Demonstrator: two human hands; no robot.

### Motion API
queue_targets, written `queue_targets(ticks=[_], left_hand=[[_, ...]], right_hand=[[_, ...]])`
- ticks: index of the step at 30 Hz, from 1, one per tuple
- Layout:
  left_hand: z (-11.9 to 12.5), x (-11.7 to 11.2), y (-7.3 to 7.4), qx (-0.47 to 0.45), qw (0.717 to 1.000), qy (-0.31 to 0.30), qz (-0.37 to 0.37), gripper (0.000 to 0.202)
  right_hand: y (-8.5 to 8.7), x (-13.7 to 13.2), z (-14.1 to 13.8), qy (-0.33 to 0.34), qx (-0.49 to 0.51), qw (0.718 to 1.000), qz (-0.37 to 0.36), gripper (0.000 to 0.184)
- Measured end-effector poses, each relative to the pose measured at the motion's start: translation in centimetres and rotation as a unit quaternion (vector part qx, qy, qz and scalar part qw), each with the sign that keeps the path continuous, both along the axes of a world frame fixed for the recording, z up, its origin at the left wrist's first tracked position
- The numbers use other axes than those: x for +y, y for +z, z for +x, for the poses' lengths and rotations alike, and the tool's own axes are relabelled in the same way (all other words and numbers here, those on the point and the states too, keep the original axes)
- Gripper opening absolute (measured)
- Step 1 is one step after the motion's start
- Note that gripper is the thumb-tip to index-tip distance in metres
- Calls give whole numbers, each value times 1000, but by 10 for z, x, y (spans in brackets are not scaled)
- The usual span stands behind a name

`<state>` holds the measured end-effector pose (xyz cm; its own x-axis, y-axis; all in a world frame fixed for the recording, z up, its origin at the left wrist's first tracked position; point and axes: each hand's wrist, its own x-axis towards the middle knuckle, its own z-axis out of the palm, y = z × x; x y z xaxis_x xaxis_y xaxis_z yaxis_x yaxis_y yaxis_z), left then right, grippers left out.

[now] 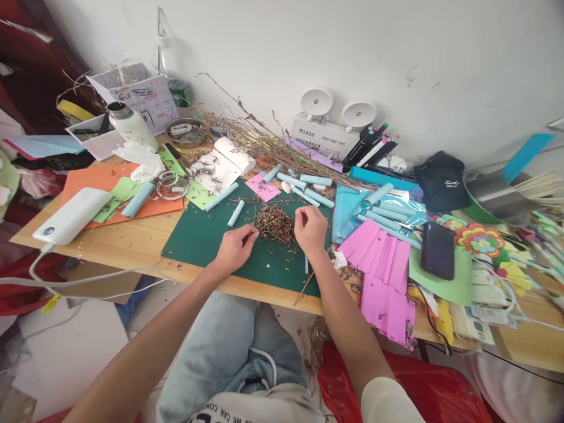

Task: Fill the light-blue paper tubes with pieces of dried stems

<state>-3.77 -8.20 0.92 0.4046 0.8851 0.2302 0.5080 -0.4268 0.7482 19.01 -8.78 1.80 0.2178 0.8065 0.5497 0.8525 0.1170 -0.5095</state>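
Observation:
My left hand (235,247) rests on the green cutting mat (198,238), fingers pinched on a thin dry twig (267,225) that runs toward a heap of brown dried bits (275,224). My right hand (311,230) hovers just right of that heap, its fingers curled and pinched together near the twig's far end; what it holds is too small to make out. Light blue paper rolls (308,189) lie beyond the heap, and dry branches (255,138) stretch along the wall.
Pink paper sheets (381,276) and a black phone (437,250) lie to the right. A white power bank (73,215) with a cable sits at the left edge on orange paper (101,176). A bottle (130,124), boxes, markers and a black cap crowd the back.

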Motion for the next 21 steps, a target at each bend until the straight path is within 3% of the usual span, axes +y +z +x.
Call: queue_targets(ticks=[3, 6, 11, 14, 17, 21], left_hand=[[0, 0, 1, -5, 1000, 10, -4, 22], [0, 0, 1, -4, 1000, 21, -3, 23], [1, 2, 1, -5, 1000, 24, -1, 26], [-6, -5, 7, 13, 999, 27, 14, 27], [-28, -29, 22, 36, 998, 37, 32, 25], [-86, -83, 35, 72, 994, 82, 4, 26]], right_hand=[[1, -1, -4, 50, -41, 997, -41, 25], [2, -4, -11, 57, -61, 994, -64, 34], [3, -5, -12, 58, 0, 997, -50, 19], [10, -2, -10, 65, 27, 994, -79, 13], [24, 7, -5, 98, 7, 984, -151, 13], [43, 31, 8, 83, -91, 966, -225, 18]])
